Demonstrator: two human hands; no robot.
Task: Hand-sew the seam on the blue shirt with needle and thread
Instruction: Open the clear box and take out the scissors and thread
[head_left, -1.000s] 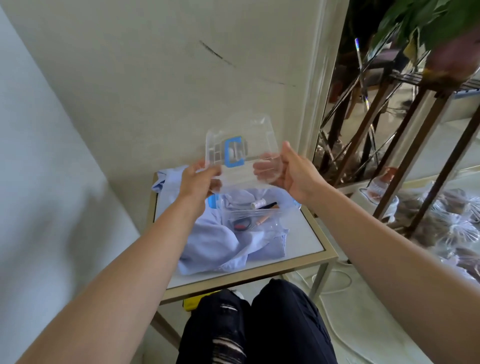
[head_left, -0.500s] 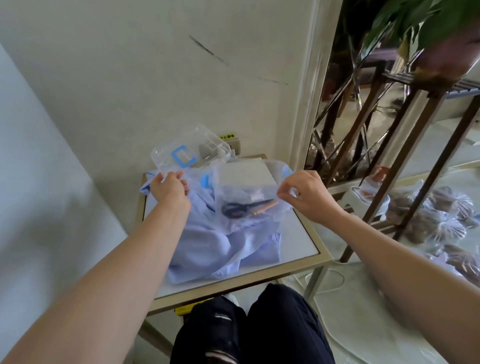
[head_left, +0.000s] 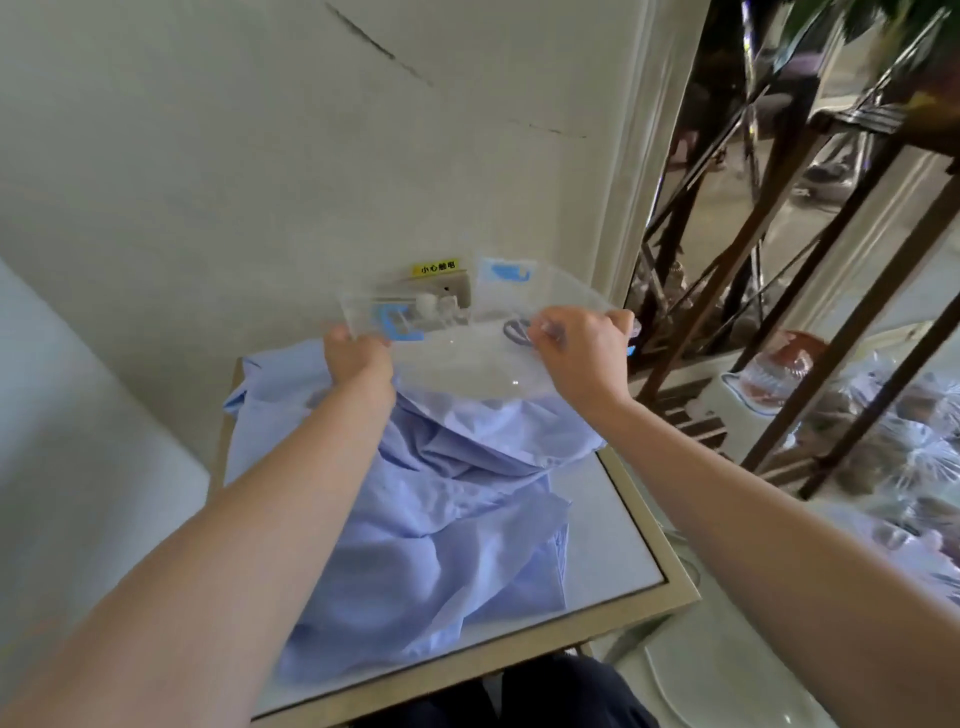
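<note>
Nearest, the blue shirt (head_left: 441, 545) lies crumpled across most of the bench (head_left: 618, 530). Over the shirt's far end we hold a clear plastic box (head_left: 457, 364), with the fingers of our left hand (head_left: 358, 356) and right hand (head_left: 582, 353) curled round opposite sides of it. Beyond the shirt, scissors (head_left: 517, 330) show inside the box, and a wall socket (head_left: 460, 286) with a yellow label sits behind.

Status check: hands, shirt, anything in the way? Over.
Both gripping: left hand and right hand on the clear sewing box. The blue shirt lies crumpled on the table. Box held over the shirt's far end; no needle seen.
</note>
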